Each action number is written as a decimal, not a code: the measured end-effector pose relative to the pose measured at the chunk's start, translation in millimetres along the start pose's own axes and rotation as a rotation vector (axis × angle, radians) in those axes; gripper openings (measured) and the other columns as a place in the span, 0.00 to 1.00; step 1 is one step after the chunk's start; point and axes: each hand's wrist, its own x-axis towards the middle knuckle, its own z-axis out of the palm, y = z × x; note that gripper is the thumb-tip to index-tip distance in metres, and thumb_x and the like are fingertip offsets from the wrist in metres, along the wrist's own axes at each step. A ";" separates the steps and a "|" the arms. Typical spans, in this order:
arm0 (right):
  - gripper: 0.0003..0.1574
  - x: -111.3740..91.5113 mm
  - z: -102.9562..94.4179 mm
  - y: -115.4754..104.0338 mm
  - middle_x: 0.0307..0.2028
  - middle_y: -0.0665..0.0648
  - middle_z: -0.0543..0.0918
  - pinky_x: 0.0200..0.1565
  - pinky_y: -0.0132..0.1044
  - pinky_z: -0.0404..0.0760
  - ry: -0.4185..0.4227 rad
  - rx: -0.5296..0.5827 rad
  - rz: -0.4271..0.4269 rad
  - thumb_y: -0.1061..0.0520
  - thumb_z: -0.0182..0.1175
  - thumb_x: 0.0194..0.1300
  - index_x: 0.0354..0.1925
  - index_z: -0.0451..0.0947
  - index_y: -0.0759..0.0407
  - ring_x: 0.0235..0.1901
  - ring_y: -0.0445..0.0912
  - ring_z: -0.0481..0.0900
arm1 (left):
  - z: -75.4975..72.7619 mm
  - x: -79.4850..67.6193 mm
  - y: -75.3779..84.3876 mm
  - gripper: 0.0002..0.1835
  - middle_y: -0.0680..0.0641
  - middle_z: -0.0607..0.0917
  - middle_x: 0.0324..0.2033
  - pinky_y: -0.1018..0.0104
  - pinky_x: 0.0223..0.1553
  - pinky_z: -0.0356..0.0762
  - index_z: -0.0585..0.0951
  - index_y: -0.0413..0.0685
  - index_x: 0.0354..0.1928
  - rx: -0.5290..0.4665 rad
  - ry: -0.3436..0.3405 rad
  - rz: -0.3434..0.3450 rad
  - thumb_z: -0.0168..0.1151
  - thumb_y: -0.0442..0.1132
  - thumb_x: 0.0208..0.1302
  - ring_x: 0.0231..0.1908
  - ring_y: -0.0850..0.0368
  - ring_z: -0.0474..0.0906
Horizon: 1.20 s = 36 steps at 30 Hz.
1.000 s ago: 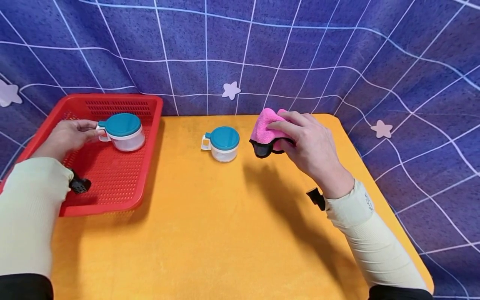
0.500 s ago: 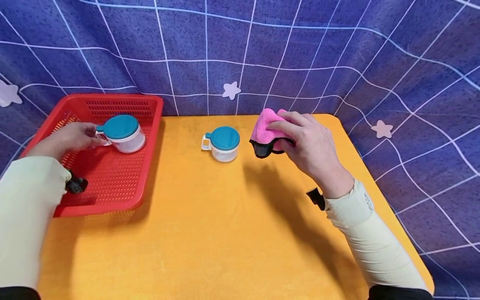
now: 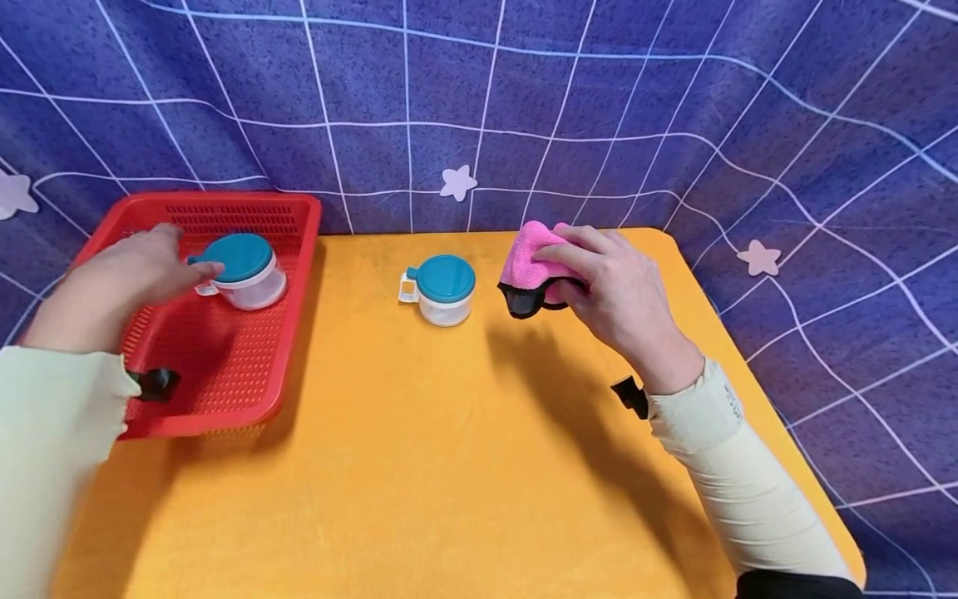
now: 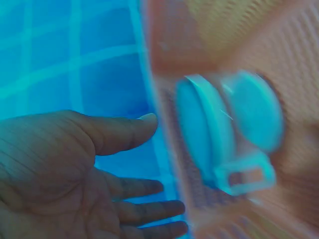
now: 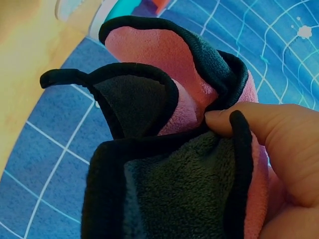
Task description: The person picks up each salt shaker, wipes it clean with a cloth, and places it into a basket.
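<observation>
Inside the red plastic basket stands a clear jar with a teal lid and white handle, upright near the back right. My left hand is over the basket at the jar's handle side, fingers extended and holding nothing; the left wrist view shows its spread fingers apart from the jar. A pink cloth with dark lining and black edging is pinched in my right hand, above the table. Folds of the cloth hang from the thumb and fingers in the right wrist view.
A second teal-lidded jar stands on the yellow table, between the basket and the cloth, its handle pointing left. Behind the table hangs a blue curtain with white grid lines.
My left hand has let go of the jar's handle and drawn back up and left, its fingers opening. The jar stays in the basket. My right hand keeps the cloth in place.
</observation>
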 end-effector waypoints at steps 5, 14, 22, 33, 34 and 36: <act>0.26 -1.3 -0.1 2.3 0.55 0.54 0.84 0.45 0.56 0.82 -0.002 0.000 0.011 0.60 0.82 0.52 0.50 0.88 0.46 0.55 0.54 0.81 | -8.4 -28.2 48.2 0.45 0.20 0.59 0.69 0.22 0.63 0.53 0.52 0.33 0.79 -0.077 0.117 0.135 0.55 0.58 0.76 0.67 0.19 0.54; 0.25 -3.5 -0.8 3.2 0.55 0.55 0.84 0.47 0.56 0.82 0.004 -0.002 0.001 0.59 0.82 0.52 0.50 0.88 0.46 0.56 0.53 0.81 | 0.2 -55.3 110.6 0.38 0.39 0.71 0.71 0.42 0.49 0.73 0.63 0.69 0.79 -0.267 0.200 0.362 0.66 0.58 0.71 0.45 0.33 0.78; 0.25 -4.4 -2.2 4.3 0.56 0.55 0.84 0.47 0.56 0.82 0.015 -0.001 0.004 0.59 0.82 0.52 0.50 0.88 0.46 0.56 0.53 0.81 | 18.2 -63.3 142.5 0.39 0.43 0.76 0.69 0.39 0.59 0.71 0.73 0.68 0.74 -0.467 0.249 0.482 0.77 0.45 0.62 0.63 0.40 0.71; 0.24 -6.6 -1.9 5.5 0.57 0.54 0.84 0.46 0.57 0.82 0.017 0.006 0.016 0.59 0.81 0.54 0.50 0.88 0.45 0.56 0.53 0.81 | 50.6 -60.5 167.5 0.39 0.50 0.75 0.69 0.39 0.66 0.68 0.75 0.57 0.73 -0.651 0.269 0.586 0.79 0.37 0.59 0.69 0.47 0.68; 0.24 -6.9 -1.8 5.6 0.57 0.54 0.84 0.46 0.57 0.82 0.019 0.007 0.018 0.59 0.81 0.54 0.49 0.88 0.45 0.56 0.53 0.81 | 54.5 -58.9 169.6 0.39 0.50 0.75 0.69 0.39 0.65 0.68 0.75 0.57 0.73 -0.645 0.276 0.586 0.79 0.38 0.58 0.69 0.47 0.68; 0.24 -7.4 -1.3 5.7 0.57 0.54 0.84 0.47 0.57 0.82 0.021 0.010 0.018 0.59 0.81 0.54 0.49 0.89 0.45 0.56 0.53 0.81 | 62.1 -56.0 173.6 0.40 0.50 0.74 0.69 0.39 0.66 0.67 0.74 0.58 0.73 -0.609 0.285 0.568 0.80 0.41 0.58 0.70 0.48 0.67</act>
